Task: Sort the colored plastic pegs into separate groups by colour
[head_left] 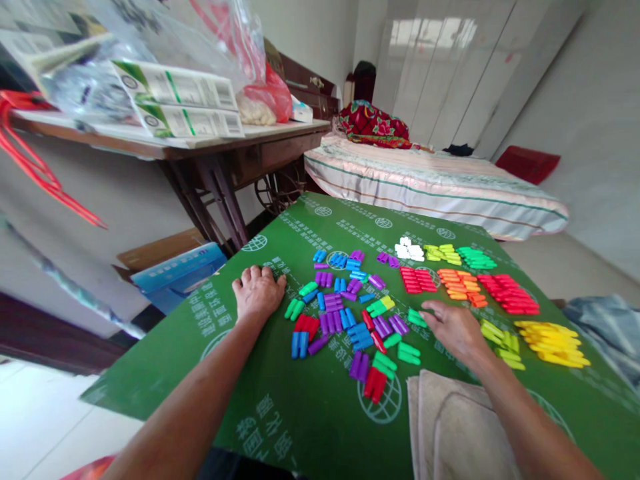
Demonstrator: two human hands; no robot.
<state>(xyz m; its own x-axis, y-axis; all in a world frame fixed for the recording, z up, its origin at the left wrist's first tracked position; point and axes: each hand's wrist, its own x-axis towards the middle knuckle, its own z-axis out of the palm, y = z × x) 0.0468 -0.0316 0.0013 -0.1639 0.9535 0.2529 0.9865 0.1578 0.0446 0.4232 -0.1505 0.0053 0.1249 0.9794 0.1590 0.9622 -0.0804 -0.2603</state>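
Many small tube-like plastic pieces lie on a green board; their exact kind is hard to make out. My left hand rests on the board left of the mixed pieces, fingers loosely bent and apart, with nothing seen in it. My right hand is closed, its thumb and forefinger at a pair of green pieces. Between my hands lie mixed purple pieces, blue pieces and red pieces. Single-colour groups lie to the right: orange pieces, pinkish-red pieces and yellow pieces.
A folded beige cloth lies at the board's near edge, under my right forearm. White pieces lie farther back. On the left a table bears boxes and plastic bags, with a blue box below. A bed stands behind.
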